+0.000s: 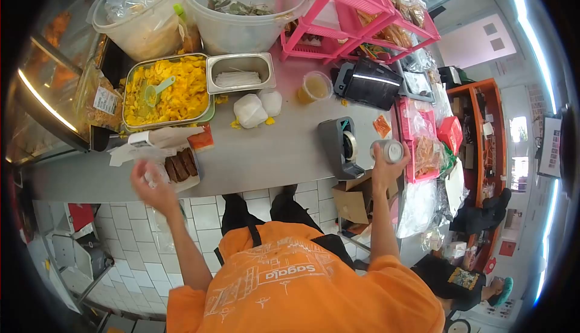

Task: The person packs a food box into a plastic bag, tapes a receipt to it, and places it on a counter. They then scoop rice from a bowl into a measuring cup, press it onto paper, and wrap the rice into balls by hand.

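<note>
Near the counter's right end, my right hand (pixel 379 159) is wrapped round a small round silvery container (pixel 391 150). A grey tape dispenser (pixel 339 149) stands just to its left. My left hand (pixel 151 183) is over the counter's front edge, its fingers bent around a bit of clear plastic (pixel 158 175). Beside it lies an open white box (pixel 188 182) with brown pieces (pixel 181 166) inside. Its raised white lid (pixel 136 146) leans toward the yellow tray. A red-orange packet (pixel 202 137) touches the box's far corner.
Behind are a tray of yellow pieces (pixel 169 91) with a green scoop, a steel container (pixel 240 73), white bundles (pixel 251 111), a cup (pixel 315 87), large tubs (pixel 244 28) and a pink rack (pixel 338 7). An open cardboard box (pixel 351 203) sits below the counter. A person (pixel 459 278) is at right.
</note>
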Demonstrator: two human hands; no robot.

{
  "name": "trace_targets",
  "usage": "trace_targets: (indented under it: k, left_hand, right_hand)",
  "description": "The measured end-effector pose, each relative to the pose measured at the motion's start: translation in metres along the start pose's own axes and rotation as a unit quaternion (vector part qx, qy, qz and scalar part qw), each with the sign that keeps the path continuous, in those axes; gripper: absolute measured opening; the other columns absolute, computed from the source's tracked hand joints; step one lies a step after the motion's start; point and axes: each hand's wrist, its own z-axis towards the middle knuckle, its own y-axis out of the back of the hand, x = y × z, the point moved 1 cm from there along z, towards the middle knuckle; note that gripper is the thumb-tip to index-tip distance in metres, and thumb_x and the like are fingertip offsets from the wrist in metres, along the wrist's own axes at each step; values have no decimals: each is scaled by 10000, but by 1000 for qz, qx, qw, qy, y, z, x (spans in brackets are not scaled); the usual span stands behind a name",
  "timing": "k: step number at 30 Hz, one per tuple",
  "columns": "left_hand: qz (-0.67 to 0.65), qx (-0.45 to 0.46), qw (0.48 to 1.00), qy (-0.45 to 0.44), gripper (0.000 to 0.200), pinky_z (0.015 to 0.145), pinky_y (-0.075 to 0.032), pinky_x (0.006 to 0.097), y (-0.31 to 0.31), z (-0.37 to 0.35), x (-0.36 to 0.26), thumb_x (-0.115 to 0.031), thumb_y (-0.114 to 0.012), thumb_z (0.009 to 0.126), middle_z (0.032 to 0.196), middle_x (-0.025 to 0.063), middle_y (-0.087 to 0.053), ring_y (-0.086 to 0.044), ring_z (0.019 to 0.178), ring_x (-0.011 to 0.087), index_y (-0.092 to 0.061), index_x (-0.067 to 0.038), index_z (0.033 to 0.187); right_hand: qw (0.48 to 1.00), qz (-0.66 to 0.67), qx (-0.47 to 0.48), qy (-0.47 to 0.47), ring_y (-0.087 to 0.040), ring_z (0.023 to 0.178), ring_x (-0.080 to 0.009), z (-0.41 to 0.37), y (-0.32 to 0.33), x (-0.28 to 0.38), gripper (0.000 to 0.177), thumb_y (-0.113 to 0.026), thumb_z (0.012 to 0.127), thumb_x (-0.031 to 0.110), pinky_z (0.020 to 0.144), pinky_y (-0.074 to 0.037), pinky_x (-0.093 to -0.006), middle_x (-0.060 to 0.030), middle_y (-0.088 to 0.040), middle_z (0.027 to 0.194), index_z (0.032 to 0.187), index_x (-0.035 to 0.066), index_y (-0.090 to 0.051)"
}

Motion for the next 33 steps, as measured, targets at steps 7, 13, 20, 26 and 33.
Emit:
trace_targets:
  k: [7,13,20,26,33]
  left_hand:
    - [58,-114,991,36,608,944,-472,369,-80,7,-24,-338,-755,891,1117,156,-653,-617,1067,243,-431,4,1275]
    - [-27,-97,995,-11,738,858,-542,388,-79,50,25,-359,-817,828,1123,202,-616,-650,948,293,-370,17,1278]
    - [-25,-201,978,46,866,769,-569,377,-92,48,14,-330,-849,796,1119,202,-591,-662,890,270,-244,2,1320]
    - [308,-270,911,-40,604,809,-512,427,-89,45,6,-415,-763,861,1053,160,-648,-649,888,345,-520,7,1219]
    - [188,-152,969,-52,417,840,-465,415,-59,44,1,-405,-697,914,940,145,-672,-638,931,321,-568,-31,1046]
  right_hand:
    - [992,89,76,-54,-523,1229,-307,42,-75,-133,768,-885,718,191,1079,-386,-390,-172,-523,1306,1324,1,-453]
    - [973,162,161,-23,-446,1326,-294,52,-52,-145,989,-870,724,150,1117,-355,-427,-197,-438,1413,1440,38,-198]
    - [963,133,232,-29,-409,1360,-350,48,-34,-156,1011,-858,709,104,1132,-336,-548,-207,-364,1467,1440,64,-161]
    - [957,191,209,60,-472,1282,-318,68,-62,-94,970,-862,643,30,1083,-432,-405,-173,-324,1409,1406,64,-264]
    - [937,130,313,88,-635,1048,-275,74,-67,42,953,-885,594,87,924,-514,-366,-160,-616,1135,1376,102,-341]
